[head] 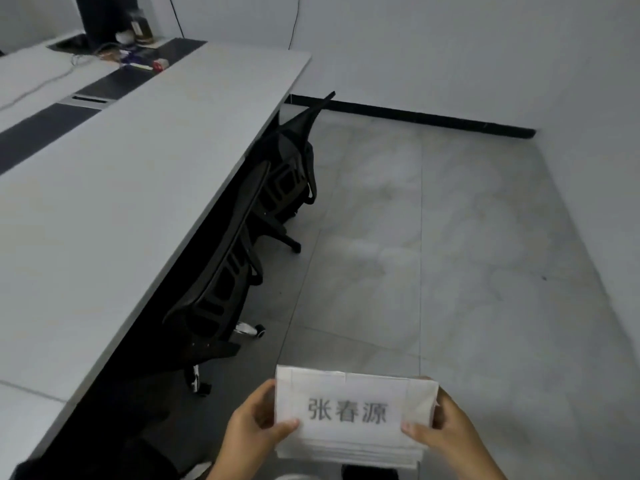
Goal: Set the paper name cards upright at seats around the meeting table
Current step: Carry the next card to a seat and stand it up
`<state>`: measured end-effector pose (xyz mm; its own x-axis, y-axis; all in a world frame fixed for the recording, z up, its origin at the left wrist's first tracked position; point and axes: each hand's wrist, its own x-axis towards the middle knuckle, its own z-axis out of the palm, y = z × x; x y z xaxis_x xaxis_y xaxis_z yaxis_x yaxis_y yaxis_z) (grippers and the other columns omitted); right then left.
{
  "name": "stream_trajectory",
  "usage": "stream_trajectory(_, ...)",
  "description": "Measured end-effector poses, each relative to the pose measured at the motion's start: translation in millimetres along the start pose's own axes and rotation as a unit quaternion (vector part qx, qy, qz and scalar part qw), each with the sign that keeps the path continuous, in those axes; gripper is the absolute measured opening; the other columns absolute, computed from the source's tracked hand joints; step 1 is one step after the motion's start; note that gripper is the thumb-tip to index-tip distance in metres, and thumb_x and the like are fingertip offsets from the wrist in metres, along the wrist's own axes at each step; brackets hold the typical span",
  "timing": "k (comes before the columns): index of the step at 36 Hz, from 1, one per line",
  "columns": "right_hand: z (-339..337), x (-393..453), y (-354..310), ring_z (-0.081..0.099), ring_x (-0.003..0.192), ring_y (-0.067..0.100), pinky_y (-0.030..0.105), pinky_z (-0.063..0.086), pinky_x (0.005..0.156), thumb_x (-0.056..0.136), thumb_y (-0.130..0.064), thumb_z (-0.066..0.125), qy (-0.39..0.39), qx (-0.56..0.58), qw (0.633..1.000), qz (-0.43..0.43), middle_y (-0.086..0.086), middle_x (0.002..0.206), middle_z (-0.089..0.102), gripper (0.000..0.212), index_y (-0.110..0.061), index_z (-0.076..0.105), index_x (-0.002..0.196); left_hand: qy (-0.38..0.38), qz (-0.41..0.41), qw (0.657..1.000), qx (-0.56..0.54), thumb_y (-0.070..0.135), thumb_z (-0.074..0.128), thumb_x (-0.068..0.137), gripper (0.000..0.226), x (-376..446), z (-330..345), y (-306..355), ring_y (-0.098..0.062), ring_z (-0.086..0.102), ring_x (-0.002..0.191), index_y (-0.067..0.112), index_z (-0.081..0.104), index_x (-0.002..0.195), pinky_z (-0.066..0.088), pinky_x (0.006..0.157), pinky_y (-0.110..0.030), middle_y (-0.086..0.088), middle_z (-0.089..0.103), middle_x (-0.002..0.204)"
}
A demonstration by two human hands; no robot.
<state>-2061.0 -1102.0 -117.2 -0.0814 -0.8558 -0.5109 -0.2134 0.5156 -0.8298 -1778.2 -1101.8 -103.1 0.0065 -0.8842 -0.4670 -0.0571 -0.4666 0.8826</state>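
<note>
A stack of white paper name cards (353, 415) is held low in the middle of the view, above the floor. The top card shows three printed grey characters. My left hand (256, 424) grips the stack's left edge, thumb on top. At the right edge my right hand (440, 427) holds it the same way. The long grey meeting table (114, 188) stretches away on the left, apart from the cards. No card stands on the part of the table I can see.
Two black mesh office chairs (239, 258) are pushed in against the table's right edge. A dark strip runs down the table's middle, with cables, small boxes and a jar (140, 27) at the far end. Grey tiled floor (450, 237) lies to the right, bounded by white walls.
</note>
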Motion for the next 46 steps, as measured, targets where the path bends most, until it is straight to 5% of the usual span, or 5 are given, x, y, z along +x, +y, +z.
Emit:
stream_trajectory(6, -35, 124, -56, 0.065, 0.072, 0.028, 0.048, 0.052, 0.082, 0.006, -0.053, 0.085, -0.014, -0.021, 1.0, -0.012, 0.024, 0.08, 0.069, 0.102, -0.026, 0.057, 0.1, 0.042, 0.003, 0.999, -0.02, 0.025, 0.077, 0.034, 0.066, 107, 32, 44, -0.007, 0.069, 0.084, 0.025, 0.061, 0.099, 0.054, 0.072, -0.017, 0.013, 0.075, 0.086)
stream_trajectory(10, -58, 204, -118, 0.06, 0.066, 0.018, 0.029, 0.05, 0.069, 0.004, -0.066, 0.077, -0.037, -0.041, 0.998, -0.037, 0.008, 0.069, 0.065, 0.1, -0.027, 0.059, 0.094, 0.089, 0.025, 0.995, -0.045, 0.011, 0.077, 0.04, 0.06, 168, 54, 94, -0.003, 0.068, 0.077, 0.028, 0.059, 0.094, 0.054, 0.067, -0.014, 0.018, 0.074, 0.077)
stream_trajectory(24, -77, 387, -234, 0.063, 0.067, 0.014, 0.03, 0.051, 0.073, 0.004, -0.064, 0.08, -0.109, -0.041, 0.992, -0.051, 0.001, 0.065, 0.071, 0.123, -0.013, 0.057, 0.114, 0.154, 0.014, 0.985, -0.08, -0.015, 0.072, 0.059, 0.048, 316, 67, 192, -0.004, 0.069, 0.073, 0.026, 0.064, 0.082, 0.051, 0.06, -0.011, 0.009, 0.075, 0.072)
stream_trajectory(32, -36, 450, -372, 0.066, 0.067, 0.001, 0.013, 0.052, 0.058, 0.042, -0.012, 0.074, -0.102, -0.015, 0.979, -0.174, -0.012, 0.083, 0.074, 0.052, -0.015, 0.062, 0.093, 0.2, 0.123, 0.97, -0.065, -0.006, 0.074, 0.063, 0.053, 396, 9, 285, 0.004, 0.067, 0.073, 0.038, 0.059, 0.088, 0.049, 0.061, -0.005, 0.021, 0.073, 0.075)
stream_trajectory(46, 133, 531, -545, 0.063, 0.082, -0.007, 0.008, 0.05, 0.064, 0.066, -0.002, 0.073, -0.276, -0.068, 0.909, -0.306, -0.028, 0.084, 0.069, 0.048, -0.037, 0.056, 0.093, 0.398, 0.151, 0.896, -0.128, 0.0, 0.072, 0.069, 0.058, 441, -123, 344, 0.002, 0.067, 0.077, 0.045, 0.052, 0.098, 0.052, 0.062, -0.009, 0.023, 0.072, 0.075)
